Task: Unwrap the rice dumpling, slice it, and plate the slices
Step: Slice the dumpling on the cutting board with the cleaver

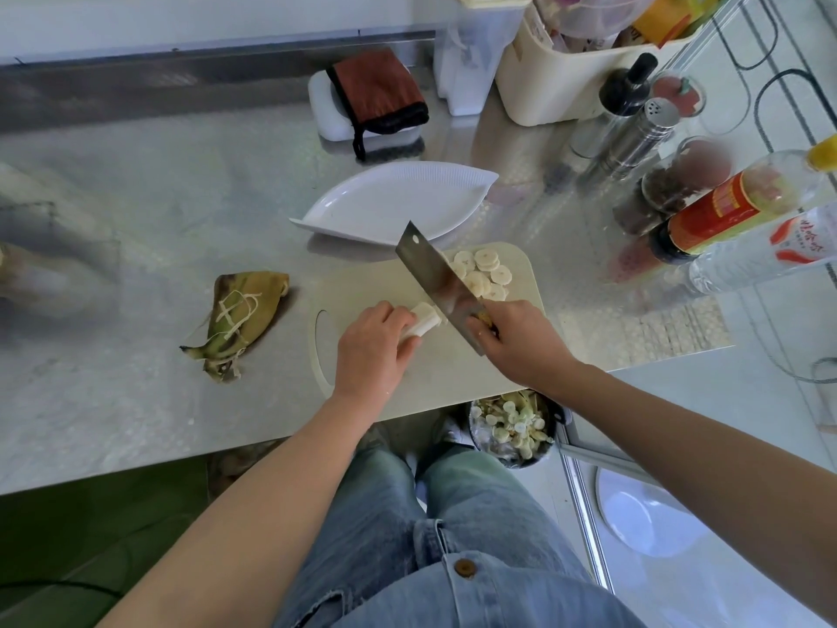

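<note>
Single head-worn wide-angle view, high over counter (136, 392) edge, facing forward and steeply down. Close range: cutting board (453, 373) centre frame, plate (385, 206) toward 12 o'clock, jeans (475, 537) at 6 o'clock.

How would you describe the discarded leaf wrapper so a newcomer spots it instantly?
Start at the pale cutting board on the steel counter. Just left of it lies the leaf wrapper. It alone is yellow-green and crumpled, with white string tangled across it.

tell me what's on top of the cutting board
The cutting board holds a pile of slices and the uncut rice dumpling, gripped by the left hand, with the cleaver in the right hand at its cut end. The left hand hides its other end.
</note>
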